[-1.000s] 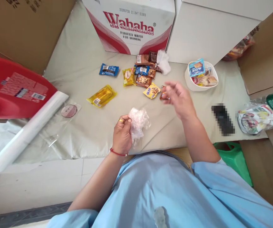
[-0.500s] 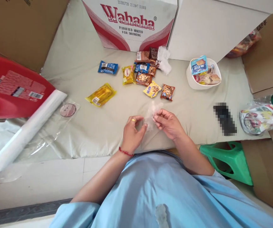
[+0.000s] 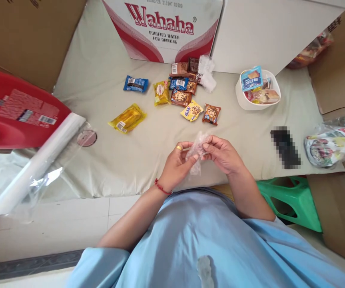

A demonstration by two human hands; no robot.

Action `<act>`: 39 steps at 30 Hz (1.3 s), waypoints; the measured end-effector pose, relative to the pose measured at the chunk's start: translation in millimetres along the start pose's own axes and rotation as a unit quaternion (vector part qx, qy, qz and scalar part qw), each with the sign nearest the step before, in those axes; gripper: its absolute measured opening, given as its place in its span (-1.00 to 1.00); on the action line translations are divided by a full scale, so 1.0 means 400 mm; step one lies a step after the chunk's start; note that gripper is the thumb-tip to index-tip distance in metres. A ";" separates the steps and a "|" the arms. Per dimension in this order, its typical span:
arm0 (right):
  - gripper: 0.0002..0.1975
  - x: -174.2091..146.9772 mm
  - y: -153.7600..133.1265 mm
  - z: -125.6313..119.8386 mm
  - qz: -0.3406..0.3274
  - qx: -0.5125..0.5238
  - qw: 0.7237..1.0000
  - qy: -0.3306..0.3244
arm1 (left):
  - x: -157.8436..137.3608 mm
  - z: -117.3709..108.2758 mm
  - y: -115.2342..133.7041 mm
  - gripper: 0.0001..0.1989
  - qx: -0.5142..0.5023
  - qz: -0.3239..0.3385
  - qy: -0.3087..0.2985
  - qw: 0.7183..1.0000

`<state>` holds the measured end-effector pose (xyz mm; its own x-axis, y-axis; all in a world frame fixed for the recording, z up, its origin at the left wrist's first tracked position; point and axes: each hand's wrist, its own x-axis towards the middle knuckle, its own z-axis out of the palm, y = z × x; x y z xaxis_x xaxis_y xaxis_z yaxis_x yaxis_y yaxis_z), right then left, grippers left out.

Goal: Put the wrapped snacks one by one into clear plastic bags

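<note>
A crumpled clear plastic bag is held between my two hands above the near part of the cloth. My left hand, with a ring and a red bracelet, pinches its left side between thumb and fingers. From the right, my right hand grips it with bent fingertips. Just beyond lie a yellow cookie packet and a brown cookie packet. Farther back is a cluster of wrapped snacks, among them a brown cookie packet and a blue packet. Crumpled white plastic rests beside them.
A yellow snack packet and a blue packet lie leftward. A white tub of snacks stands right, near a pixelated black object. A plastic roll and red container are left. A Wahaha carton stands behind.
Both hands have moved slightly right with the plastic bag. My left hand has come closer to my right, and the bag looks more bunched between them.
</note>
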<state>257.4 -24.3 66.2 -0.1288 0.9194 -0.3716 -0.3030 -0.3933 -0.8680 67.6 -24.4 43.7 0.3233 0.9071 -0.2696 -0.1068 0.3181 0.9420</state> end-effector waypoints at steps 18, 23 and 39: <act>-0.58 -0.021 -0.008 -0.088 -0.023 -0.044 0.996 0.077 | -0.004 -0.074 -0.009 -0.46 -0.025 0.012 0.143 0.989; -0.59 -0.022 -0.009 -0.062 -0.019 -0.022 0.998 0.054 | 0.008 -0.045 -0.024 -0.58 0.186 0.003 0.107 0.977; -0.59 -0.046 -0.059 -0.146 -0.073 -0.074 0.983 0.155 | 0.031 -0.112 0.043 -0.61 -0.200 -0.008 0.163 0.966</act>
<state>321.9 -32.0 74.3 0.2055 0.9308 -0.3024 -0.1529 -0.2747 -0.9493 27.5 4.8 47.7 0.0216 0.9187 -0.3944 -0.4799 0.3556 0.8020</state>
